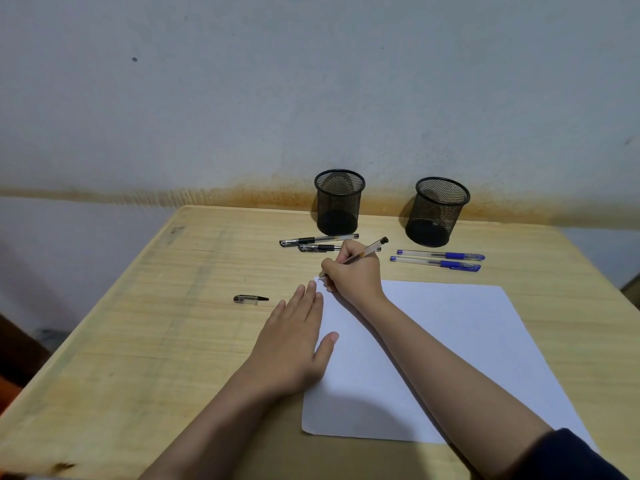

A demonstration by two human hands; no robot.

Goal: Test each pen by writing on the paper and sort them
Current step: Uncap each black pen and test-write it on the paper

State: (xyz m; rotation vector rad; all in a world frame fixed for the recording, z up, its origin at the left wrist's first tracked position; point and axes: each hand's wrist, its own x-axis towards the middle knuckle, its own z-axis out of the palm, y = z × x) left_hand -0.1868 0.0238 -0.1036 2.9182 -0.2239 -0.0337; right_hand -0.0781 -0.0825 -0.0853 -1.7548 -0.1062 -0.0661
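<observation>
Fingers of my right hand (353, 271) are pinched around a clear pen (367, 251), its tip touching the far left corner of the paper (433, 341) and its black end tilted up and to the right. My left hand (294, 341) lies flat, palm down, fingers straight and close together; the thumb and the inner edge of the hand rest on the paper's left side, the other fingers on the table (138, 323). A loose black cap (249, 299) lies on the wood to the left of that hand, well apart from the pens.

Two black mesh cups stand upright at the back near the wall. I see no pen in the left cup (339, 202) or in the right cup (438, 213); only dark bottoms show through the mesh. Two black pens (318, 242) lie side by side just in front of the left cup. Two blue pens (440, 259) lie parallel in front of the right cup, beyond the paper's far edge.
</observation>
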